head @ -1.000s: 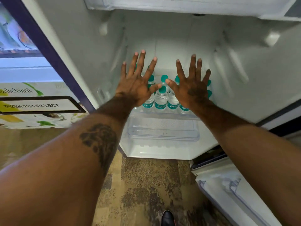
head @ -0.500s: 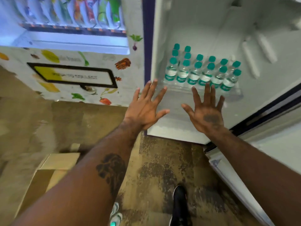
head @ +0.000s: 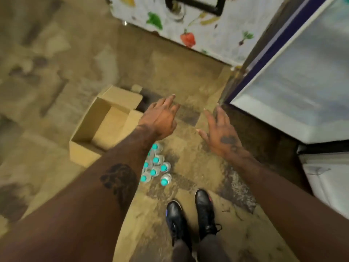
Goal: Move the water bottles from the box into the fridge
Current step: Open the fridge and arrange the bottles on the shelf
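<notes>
Head view, looking down.
Floor (head: 56, 72) — mottled brown, beneath both hands.
Fridge (head: 302, 82) — open, pale interior, right of and beyond the right hand (head: 221, 137).
Printed cabinet (head: 207, 31) — fruit and vegetable pattern, well ahead of both hands.
Cardboard box (head: 105, 125) — flaps open, on the floor just left of the left hand (head: 160, 118).
Both hands — held out palm-down, fingers spread and relaxed, holding nothing.
Water bottles (head: 156, 167) — teal-capped cluster upright on the floor beside the box, below the left wrist, partly hidden by the forearm.
Black shoes (head: 204, 207) — nearer than the hands.
</notes>
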Tool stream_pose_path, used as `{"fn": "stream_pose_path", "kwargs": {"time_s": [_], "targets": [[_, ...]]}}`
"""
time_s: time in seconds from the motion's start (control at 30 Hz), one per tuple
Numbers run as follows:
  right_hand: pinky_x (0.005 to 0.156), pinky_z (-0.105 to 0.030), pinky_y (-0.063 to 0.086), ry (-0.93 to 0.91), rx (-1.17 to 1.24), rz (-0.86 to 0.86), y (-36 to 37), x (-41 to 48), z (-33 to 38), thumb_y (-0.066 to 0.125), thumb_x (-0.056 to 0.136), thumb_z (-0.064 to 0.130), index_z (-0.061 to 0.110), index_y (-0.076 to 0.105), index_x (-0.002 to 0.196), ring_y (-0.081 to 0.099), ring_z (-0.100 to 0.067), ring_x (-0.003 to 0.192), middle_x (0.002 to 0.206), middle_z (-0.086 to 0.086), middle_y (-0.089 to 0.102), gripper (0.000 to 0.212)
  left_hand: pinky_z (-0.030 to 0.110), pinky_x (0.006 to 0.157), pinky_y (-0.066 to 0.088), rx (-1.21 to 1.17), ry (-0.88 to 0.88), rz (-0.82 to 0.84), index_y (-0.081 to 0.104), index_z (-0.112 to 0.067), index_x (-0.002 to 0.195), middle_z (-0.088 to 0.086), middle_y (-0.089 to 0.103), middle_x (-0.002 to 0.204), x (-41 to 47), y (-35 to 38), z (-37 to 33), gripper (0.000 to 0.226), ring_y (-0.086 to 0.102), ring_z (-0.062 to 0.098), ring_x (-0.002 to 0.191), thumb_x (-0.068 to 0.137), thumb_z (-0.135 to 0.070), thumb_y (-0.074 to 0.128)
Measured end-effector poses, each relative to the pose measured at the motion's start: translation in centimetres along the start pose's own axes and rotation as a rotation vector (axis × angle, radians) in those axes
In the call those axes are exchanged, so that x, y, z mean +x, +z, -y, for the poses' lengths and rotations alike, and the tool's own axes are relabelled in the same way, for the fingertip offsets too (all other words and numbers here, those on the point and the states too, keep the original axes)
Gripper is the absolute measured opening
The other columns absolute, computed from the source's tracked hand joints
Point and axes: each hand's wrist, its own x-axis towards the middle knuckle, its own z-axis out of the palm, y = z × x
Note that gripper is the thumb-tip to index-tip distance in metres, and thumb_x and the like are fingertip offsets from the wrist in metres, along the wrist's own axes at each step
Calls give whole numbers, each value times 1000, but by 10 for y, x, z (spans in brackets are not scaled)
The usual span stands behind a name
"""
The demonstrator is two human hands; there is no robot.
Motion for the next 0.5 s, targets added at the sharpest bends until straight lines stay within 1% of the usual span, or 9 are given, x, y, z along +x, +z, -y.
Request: {"fn": "stream_pose_path", "kwargs": {"time_s": [0.07, 0.13, 0.23, 0.37, 0.5], "targets": [[113, -44, 30, -52, 8, 83, 38, 1, 19, 44, 96, 52, 18, 23, 152, 20, -38, 143, 157, -21, 13, 69, 44, 112, 34, -62, -62, 62, 34, -14, 149, 12, 16, 162, -12, 36, 18, 61, 29, 32, 142, 95, -34, 52], [110, -43, 35, -88, 10, 178, 74, 3, 36, 44, 97, 49, 17, 24, 151, 25, -36, 141, 156, -20, 17, 66, 47, 109, 38, -122, -121, 113, 33, -15, 150, 10, 15, 162, -22, 71, 34, 60, 32, 32, 140, 96, -33, 51], [102, -41, 41, -147, -1, 274, 124, 3, 56, 46, 97, 46, 17, 28, 148, 36, -33, 133, 148, -18, 29, 62, 47, 107, 40, -163, -166, 176, 31, -17, 150, 7, 18, 161, -35, 127, 52, 58, 34, 30, 138, 98, -34, 49], [94, -37, 45, -177, 22, 356, 187, 3, 72, 51, 96, 41, 18, 40, 141, 47, -30, 122, 142, -11, 37, 52, 46, 107, 41, -230, -232, 198, 32, -17, 149, 8, 23, 159, -37, 192, 70, 57, 37, 31, 137, 98, -33, 50], [91, -37, 50, -207, 22, 458, 242, 2, 79, 51, 96, 32, 17, 49, 135, 52, -26, 113, 132, -9, 42, 42, 44, 99, 47, -263, -224, 182, 36, -17, 147, 9, 35, 152, -32, 245, 74, 54, 47, 32, 128, 96, -28, 54]]}}
